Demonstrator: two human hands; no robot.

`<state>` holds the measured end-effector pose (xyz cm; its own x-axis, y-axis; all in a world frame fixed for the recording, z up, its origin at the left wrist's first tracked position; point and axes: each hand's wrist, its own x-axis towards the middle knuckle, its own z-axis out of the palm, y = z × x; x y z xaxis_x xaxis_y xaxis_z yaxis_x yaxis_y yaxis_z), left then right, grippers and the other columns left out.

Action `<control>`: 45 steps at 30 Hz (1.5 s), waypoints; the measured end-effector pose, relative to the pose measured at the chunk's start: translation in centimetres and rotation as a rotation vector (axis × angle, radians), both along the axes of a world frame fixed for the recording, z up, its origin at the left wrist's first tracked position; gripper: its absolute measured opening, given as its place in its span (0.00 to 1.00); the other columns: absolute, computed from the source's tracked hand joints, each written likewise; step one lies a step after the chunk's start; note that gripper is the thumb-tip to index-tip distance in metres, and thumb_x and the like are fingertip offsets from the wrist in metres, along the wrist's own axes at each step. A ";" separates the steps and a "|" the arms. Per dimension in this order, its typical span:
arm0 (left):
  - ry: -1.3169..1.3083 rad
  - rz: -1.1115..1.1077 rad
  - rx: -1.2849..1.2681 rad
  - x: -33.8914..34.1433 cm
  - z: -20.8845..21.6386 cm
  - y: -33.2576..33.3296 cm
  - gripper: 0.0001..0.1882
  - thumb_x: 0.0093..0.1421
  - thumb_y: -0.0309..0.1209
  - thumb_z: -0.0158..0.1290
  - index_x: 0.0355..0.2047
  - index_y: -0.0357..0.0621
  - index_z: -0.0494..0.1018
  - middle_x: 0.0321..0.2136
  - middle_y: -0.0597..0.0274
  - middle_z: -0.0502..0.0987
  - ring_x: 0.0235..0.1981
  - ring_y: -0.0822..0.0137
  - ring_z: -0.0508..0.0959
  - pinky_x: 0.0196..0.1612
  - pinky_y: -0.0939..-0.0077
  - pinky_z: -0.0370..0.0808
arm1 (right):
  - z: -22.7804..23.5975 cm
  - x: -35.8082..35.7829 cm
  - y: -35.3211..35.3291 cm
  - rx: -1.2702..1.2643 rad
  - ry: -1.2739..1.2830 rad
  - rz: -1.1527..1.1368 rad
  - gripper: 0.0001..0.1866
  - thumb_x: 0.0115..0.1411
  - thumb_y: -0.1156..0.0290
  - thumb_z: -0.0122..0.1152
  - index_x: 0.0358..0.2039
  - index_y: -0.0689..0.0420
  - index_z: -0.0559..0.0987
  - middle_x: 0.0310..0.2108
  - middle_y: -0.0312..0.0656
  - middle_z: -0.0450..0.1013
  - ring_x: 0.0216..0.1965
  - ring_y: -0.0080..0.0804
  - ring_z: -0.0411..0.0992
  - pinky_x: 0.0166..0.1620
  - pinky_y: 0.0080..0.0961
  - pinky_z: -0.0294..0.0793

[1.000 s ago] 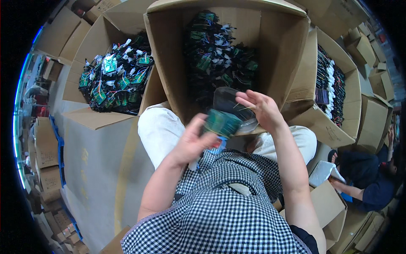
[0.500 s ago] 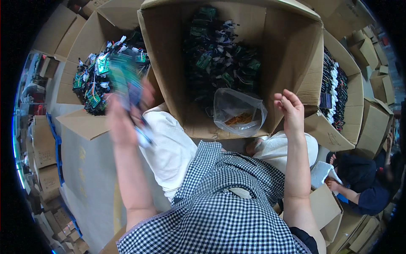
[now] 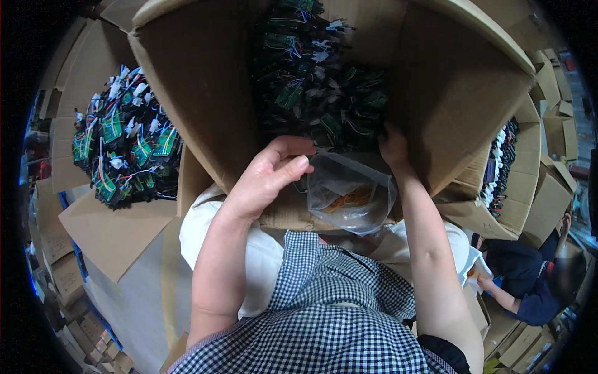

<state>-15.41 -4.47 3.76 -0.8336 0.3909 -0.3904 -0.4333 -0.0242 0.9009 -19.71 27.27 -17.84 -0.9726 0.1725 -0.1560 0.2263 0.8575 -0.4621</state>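
In front of me stands a deep cardboard box (image 3: 212, 81) with a pile of green circuit boards with black parts and wires (image 3: 299, 87) inside. My left hand (image 3: 265, 177) is over the box's near side, thumb and fingers apart, with nothing visible between them. Beside its fingertips a clear plastic bag (image 3: 349, 193) hangs at the near edge, with thin orange pieces (image 3: 352, 198) in it. Deep in the box, by the right wall, is my right hand (image 3: 394, 149). Its fingers are in shadow near the boards, so their grip does not show.
To the left, another open box (image 3: 65, 137) holds a heap of wired green boards (image 3: 124, 137). A third box (image 3: 526, 156) at the right holds rows of black and white parts (image 3: 498, 168). A co-worker (image 3: 529, 274) sits at the lower right among cardboard boxes.
The blurred bundle with a green board has left my left hand, which moved right from beside the left box. My right hand went down from the box's right edge to the inside.
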 end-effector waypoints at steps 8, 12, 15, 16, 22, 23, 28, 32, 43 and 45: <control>0.021 0.000 0.055 -2.0 -0.1 -0.5 0.31 0.58 0.48 0.54 0.53 0.37 0.65 0.49 0.52 0.72 0.44 0.63 0.75 0.46 0.74 0.69 | -5.7 -3.4 1.2 0.168 0.008 0.292 0.27 0.49 0.68 0.64 0.52 0.54 0.71 0.58 0.53 0.59 0.52 0.54 0.66 0.54 0.39 0.68; -0.030 -0.014 0.127 -2.2 -0.1 -0.8 0.27 0.61 0.42 0.53 0.53 0.34 0.64 0.48 0.53 0.70 0.48 0.66 0.71 0.53 0.72 0.68 | -5.3 -4.0 0.3 0.270 -0.217 0.200 0.28 0.48 0.67 0.65 0.51 0.53 0.71 0.54 0.53 0.63 0.50 0.54 0.67 0.53 0.39 0.69; -0.033 -0.034 0.079 -1.9 -0.4 -0.8 0.28 0.61 0.43 0.53 0.53 0.34 0.64 0.48 0.54 0.70 0.47 0.67 0.71 0.53 0.73 0.68 | -3.9 -3.9 -0.9 0.332 -0.242 0.312 0.22 0.49 0.70 0.63 0.47 0.53 0.73 0.49 0.52 0.68 0.48 0.52 0.70 0.49 0.39 0.72; -0.026 -0.019 0.049 -1.7 -0.5 -0.7 0.29 0.60 0.46 0.53 0.53 0.36 0.65 0.48 0.54 0.71 0.45 0.66 0.73 0.49 0.74 0.68 | -2.7 -3.9 -2.0 0.419 -0.312 0.353 0.20 0.49 0.72 0.61 0.45 0.53 0.75 0.46 0.53 0.70 0.47 0.50 0.71 0.48 0.40 0.73; 0.013 -0.003 0.009 -1.5 -1.0 -1.1 0.29 0.59 0.48 0.52 0.53 0.39 0.66 0.48 0.55 0.72 0.42 0.67 0.74 0.46 0.75 0.68 | 6.1 -2.6 -4.0 0.561 -0.266 0.490 0.17 0.49 0.76 0.57 0.42 0.53 0.78 0.41 0.50 0.74 0.46 0.46 0.72 0.44 0.41 0.75; 0.052 -0.002 -0.039 -1.4 -1.1 -1.1 0.27 0.60 0.46 0.52 0.53 0.38 0.66 0.48 0.56 0.72 0.43 0.68 0.73 0.47 0.74 0.68 | 7.9 -2.2 -4.0 0.561 -0.238 0.502 0.18 0.49 0.76 0.57 0.43 0.53 0.77 0.40 0.50 0.74 0.45 0.46 0.72 0.44 0.41 0.75; 0.152 -0.018 -0.138 -0.1 -1.9 -0.6 0.23 0.62 0.40 0.52 0.51 0.37 0.66 0.46 0.57 0.72 0.45 0.69 0.72 0.51 0.73 0.68 | 12.7 -1.6 -2.1 0.348 0.114 0.219 0.18 0.51 0.72 0.61 0.44 0.55 0.78 0.40 0.52 0.75 0.45 0.43 0.72 0.44 0.38 0.73; 0.097 -0.061 -0.097 0.9 -2.0 -0.1 0.22 0.62 0.40 0.52 0.51 0.36 0.67 0.46 0.56 0.72 0.44 0.68 0.72 0.50 0.73 0.69 | 2.9 -2.0 1.5 -0.421 -0.135 0.070 0.16 0.51 0.70 0.64 0.40 0.60 0.79 0.41 0.53 0.75 0.42 0.50 0.73 0.45 0.38 0.71; 0.180 -0.096 -0.207 -0.5 -2.1 0.0 0.23 0.63 0.41 0.50 0.50 0.37 0.68 0.45 0.56 0.73 0.44 0.67 0.73 0.48 0.73 0.70 | -7.3 2.0 3.6 -0.166 -0.380 -0.068 0.19 0.52 0.61 0.60 0.40 0.62 0.78 0.38 0.55 0.76 0.43 0.51 0.73 0.46 0.38 0.71; 0.178 -0.083 -0.244 -0.2 -2.1 -0.6 0.23 0.62 0.42 0.51 0.51 0.38 0.67 0.46 0.56 0.72 0.44 0.66 0.73 0.48 0.73 0.70 | -4.5 1.5 1.0 -0.057 -0.417 0.049 0.19 0.52 0.62 0.59 0.40 0.62 0.78 0.37 0.56 0.76 0.43 0.52 0.73 0.46 0.38 0.71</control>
